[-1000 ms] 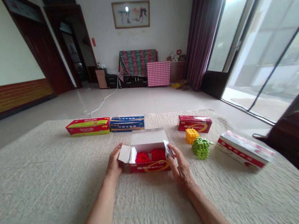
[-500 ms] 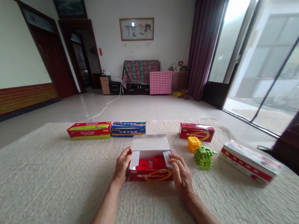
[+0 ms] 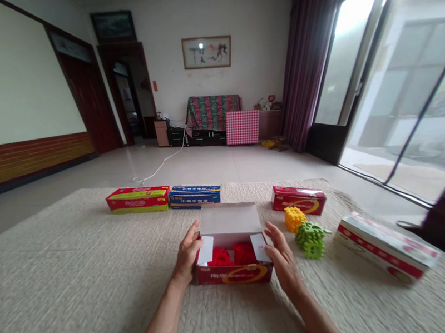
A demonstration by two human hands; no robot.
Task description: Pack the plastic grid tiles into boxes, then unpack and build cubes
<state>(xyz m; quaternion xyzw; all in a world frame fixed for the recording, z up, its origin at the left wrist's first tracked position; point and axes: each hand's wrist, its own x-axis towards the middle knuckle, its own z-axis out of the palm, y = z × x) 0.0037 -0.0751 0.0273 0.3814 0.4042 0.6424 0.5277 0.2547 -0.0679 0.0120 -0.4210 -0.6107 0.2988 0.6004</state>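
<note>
Apart and loosely open, the left hand (image 3: 186,256) and right hand (image 3: 283,261) flank the ends of the lid-up red carton (image 3: 235,276) on the beige quilted cover (image 3: 73,263), seemingly to steady its inward-bent white flaps (image 3: 259,247) over red pieces (image 3: 221,257), with a green toy cluster (image 3: 311,240) rightward.

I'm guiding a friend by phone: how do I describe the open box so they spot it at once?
Look at the cream textured cover spread across the foreground. Near its middle, between the left hand and the right hand, sits the open red box. Unlike the closed red box farther back to the right, its lid is open, showing red pieces inside.
</note>
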